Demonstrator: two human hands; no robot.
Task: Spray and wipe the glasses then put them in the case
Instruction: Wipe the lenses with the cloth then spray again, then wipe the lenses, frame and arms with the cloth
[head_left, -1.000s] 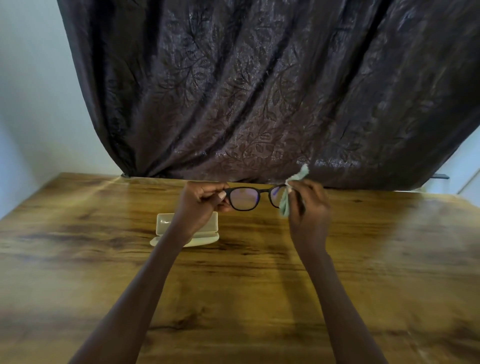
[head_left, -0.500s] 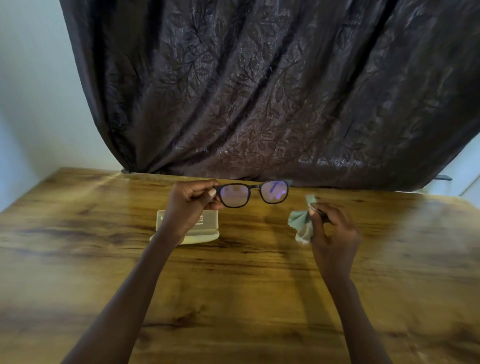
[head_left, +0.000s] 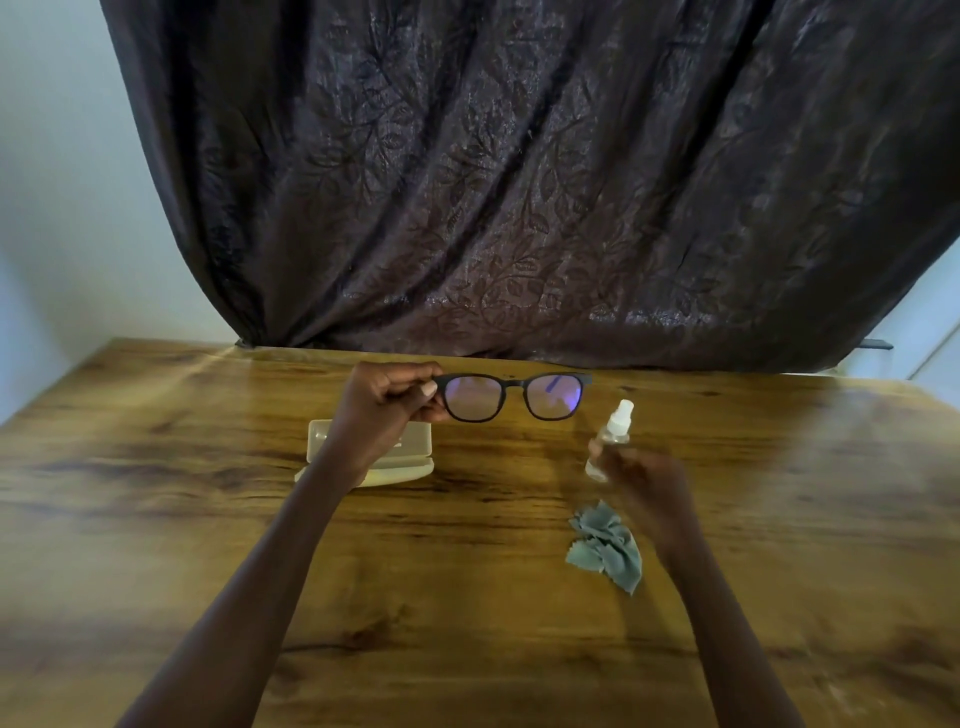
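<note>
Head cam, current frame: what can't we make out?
Right hand, head view: motion-blurred, so whether it grips the spray bottle is unclear.
Case, head view: the left hand covers its middle; contents hidden.
Glasses, head view: the left hand covers one hinge and temple.
Fill level of the spray bottle, head view: too blurred.

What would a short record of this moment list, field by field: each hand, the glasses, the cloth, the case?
Left grip: left hand pinches the glasses by one end of the frame, above the table.
Right grip: right hand, blurred, holds the spray bottle, tilted.
Cloth: crumpled cloth lies on the table; no hand touches it.
Case: case lies open on the table, partly hidden by the left wrist.
Backdrop: dark curtain.
</note>
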